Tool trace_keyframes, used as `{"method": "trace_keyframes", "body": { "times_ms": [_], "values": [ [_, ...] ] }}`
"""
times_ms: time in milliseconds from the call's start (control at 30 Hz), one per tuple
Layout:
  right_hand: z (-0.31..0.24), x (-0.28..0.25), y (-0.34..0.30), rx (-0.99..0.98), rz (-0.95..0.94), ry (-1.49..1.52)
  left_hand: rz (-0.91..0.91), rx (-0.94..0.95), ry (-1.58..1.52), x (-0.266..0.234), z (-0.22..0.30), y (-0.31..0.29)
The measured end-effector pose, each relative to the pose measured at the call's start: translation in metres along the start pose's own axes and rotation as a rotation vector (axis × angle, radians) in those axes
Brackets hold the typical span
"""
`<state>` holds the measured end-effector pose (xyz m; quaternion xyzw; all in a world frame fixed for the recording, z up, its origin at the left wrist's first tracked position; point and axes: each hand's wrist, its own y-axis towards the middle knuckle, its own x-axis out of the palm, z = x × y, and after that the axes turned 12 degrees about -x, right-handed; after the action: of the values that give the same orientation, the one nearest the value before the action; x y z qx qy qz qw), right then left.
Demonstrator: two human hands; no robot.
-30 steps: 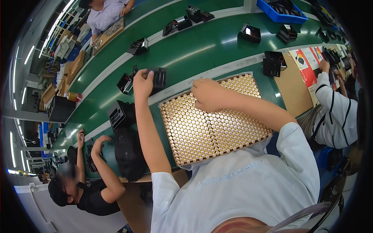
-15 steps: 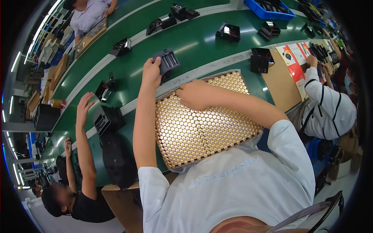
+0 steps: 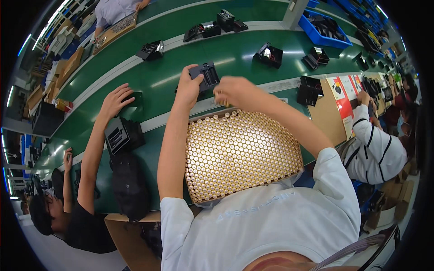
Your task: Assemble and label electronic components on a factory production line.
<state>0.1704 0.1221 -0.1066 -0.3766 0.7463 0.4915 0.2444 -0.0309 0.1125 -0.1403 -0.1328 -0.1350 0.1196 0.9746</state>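
Black slotted case (image 3: 209,75), held by the left hand (image 3: 188,89), lies just left of the right hand (image 3: 237,90), which seemingly pinches gold cells (image 3: 220,98).

Between the left hand (image 3: 190,86) and a co-worker's outstretched hand (image 3: 115,102), a gap opens over the green work surface (image 3: 158,92); farther left, that co-worker's forearm (image 3: 92,158) and a black case (image 3: 129,135) obstruct the bench. Beyond the black battery holder (image 3: 208,77), there is room up to the far rail (image 3: 267,26). Rightward, an open black housing (image 3: 269,55) narrows the way (another (image 3: 309,91) sits nearer the bench). Packed batteries (image 3: 244,156) bar any lower path beneath the right forearm (image 3: 291,117).
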Motion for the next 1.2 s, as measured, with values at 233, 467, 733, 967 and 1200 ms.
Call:
{"method": "trace_keyframes", "body": {
  "times_ms": [233, 467, 733, 967, 1200],
  "values": [
    [0.027, -0.011, 0.062, 0.292, -0.002, -0.101, -0.058, -0.065, -0.173, 0.011, 0.005, -0.020],
    [0.021, -0.006, 0.084, 0.424, -0.198, -0.064, 0.020, -0.021, -0.236, -0.004, 0.001, -0.011],
    [0.023, 0.024, 0.055, -0.113, 0.143, -0.292, 0.123, 0.014, -0.275, -0.020, -0.003, -0.003],
    [0.018, 0.001, 0.077, 0.104, 0.041, -0.195, 0.126, -0.005, -0.261, -0.022, 0.002, -0.007],
    [0.061, 0.016, 0.103, -0.046, 0.084, -0.283, 0.093, 0.029, 0.038, -0.009, 0.016, -0.028]
  ]
}}
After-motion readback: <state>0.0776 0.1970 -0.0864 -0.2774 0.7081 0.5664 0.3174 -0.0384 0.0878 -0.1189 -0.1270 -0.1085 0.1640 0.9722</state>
